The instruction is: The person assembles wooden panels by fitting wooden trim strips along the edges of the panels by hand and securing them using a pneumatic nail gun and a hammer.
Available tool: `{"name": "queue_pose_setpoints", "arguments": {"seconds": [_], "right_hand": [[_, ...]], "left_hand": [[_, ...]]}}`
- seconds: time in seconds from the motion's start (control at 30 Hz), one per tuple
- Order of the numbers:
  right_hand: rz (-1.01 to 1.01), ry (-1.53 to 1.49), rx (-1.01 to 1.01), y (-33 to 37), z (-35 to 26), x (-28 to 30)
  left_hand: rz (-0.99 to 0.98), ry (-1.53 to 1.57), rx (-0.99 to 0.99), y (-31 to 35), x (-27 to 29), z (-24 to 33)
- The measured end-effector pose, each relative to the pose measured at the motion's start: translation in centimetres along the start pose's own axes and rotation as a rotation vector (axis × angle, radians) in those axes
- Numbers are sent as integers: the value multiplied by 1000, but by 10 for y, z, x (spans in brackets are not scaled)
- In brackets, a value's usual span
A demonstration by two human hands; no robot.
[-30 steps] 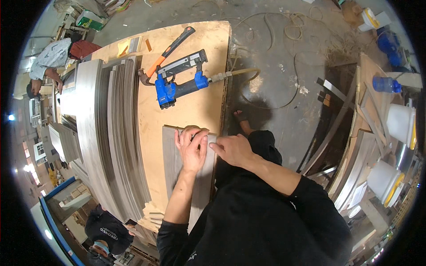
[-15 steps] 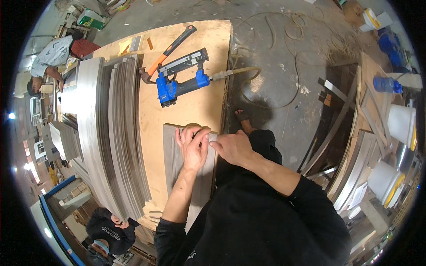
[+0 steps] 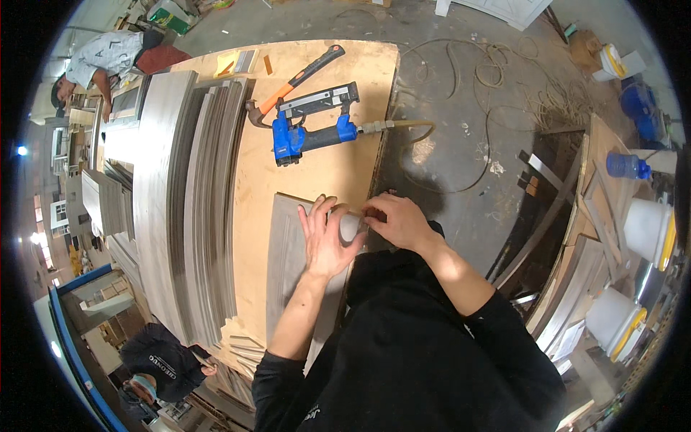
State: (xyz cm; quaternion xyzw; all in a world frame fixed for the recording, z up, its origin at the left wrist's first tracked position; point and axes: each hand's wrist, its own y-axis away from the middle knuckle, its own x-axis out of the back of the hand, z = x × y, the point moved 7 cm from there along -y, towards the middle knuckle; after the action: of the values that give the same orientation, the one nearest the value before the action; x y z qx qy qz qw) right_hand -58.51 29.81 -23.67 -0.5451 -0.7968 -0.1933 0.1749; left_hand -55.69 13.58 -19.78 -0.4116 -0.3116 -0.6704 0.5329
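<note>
A grey wooden panel [image 3: 284, 248] with moulded lines lies along the table's near right edge, partly under my forearm. Over its far end is my left hand [image 3: 327, 241], fingers apart, with thumb and index finger curved around a pale corner of the panel. My right hand [image 3: 399, 222] is closed in a pinch at that same corner; what its fingertips hold, if anything, is too small to make out. Beyond the panel lie a blue and black nail gun [image 3: 317, 133], joined to an air hose [image 3: 410, 124], and a claw hammer [image 3: 299, 83] with an orange and black handle.
Stacked grey boards [image 3: 209, 209] fill the left of the wooden table [image 3: 252, 169]. One co-worker [image 3: 108, 61] leans over at the far left; another [image 3: 169, 360], in black, is at the lower left. Coiled hose [image 3: 497, 65] lies on the floor. White buckets [image 3: 615, 320] stand at right.
My right hand has shifted right and its fingers have drawn into a pinch. My left hand's fingers have spread, its thumb moving away from the index finger. The view has shifted slightly.
</note>
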Motion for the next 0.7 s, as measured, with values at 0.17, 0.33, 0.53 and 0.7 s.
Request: {"name": "queue_pose_setpoints", "arguments": {"seconds": [0.17,0.33,0.53,0.7], "right_hand": [[-29,127,96,-7,-2,-4],[-39,191,129,-10,-6,-7],[108,269,235,-11,-22,-5],[234,245,103,-14,-6,9]], "left_hand": [[45,-21,8,-1,-8,-4],[78,-18,7,-2,-8,-4],[88,-24,7,-2,-7,-3],[105,10,-2,-3,-5,-1]]}}
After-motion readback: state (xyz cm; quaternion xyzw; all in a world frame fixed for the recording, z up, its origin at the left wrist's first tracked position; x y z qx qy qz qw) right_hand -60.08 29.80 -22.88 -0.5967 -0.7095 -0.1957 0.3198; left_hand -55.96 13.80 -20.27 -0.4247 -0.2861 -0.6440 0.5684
